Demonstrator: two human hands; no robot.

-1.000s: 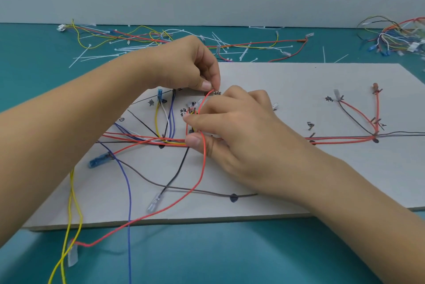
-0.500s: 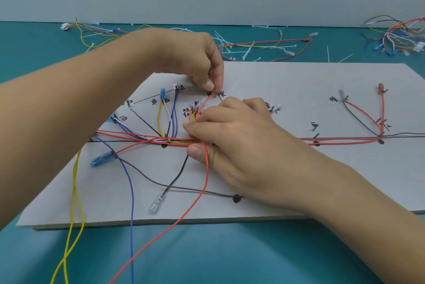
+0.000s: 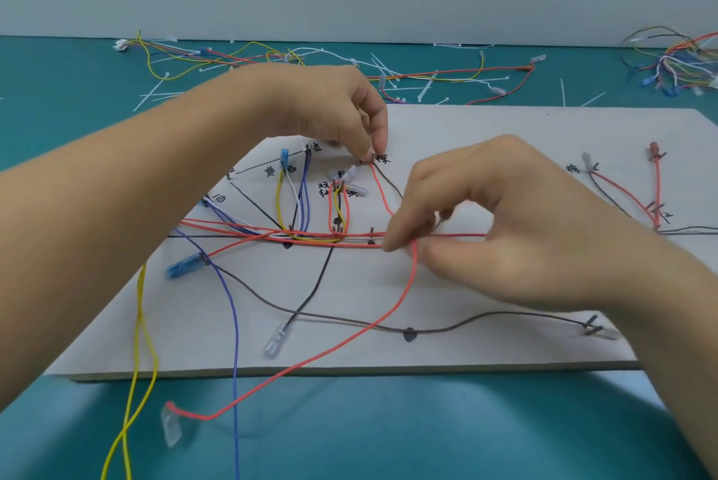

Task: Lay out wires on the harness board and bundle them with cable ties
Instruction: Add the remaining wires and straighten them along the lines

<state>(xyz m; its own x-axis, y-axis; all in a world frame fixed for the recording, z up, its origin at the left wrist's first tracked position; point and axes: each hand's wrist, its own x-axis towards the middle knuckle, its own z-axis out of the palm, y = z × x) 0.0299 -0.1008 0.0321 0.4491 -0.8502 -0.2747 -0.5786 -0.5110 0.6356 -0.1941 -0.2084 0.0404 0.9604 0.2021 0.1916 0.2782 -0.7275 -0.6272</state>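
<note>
While right hand [image 3: 505,231] pinches red wire [image 3: 404,295], its tail overhangs board [image 3: 485,355].

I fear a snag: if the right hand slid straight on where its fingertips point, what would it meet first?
Probably the dark pin just left of the right hand, beside the red trunk wires; depth is unclear.

Harness board [image 3: 563,130], loose wires [image 3: 233,56] on table [image 3: 58,91]

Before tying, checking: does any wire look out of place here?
Yes. The red wire pinched by the left hand and right hand trails off the harness board's front edge, its clear terminal on the table. A yellow wire and blue wire overhang there too.
</note>
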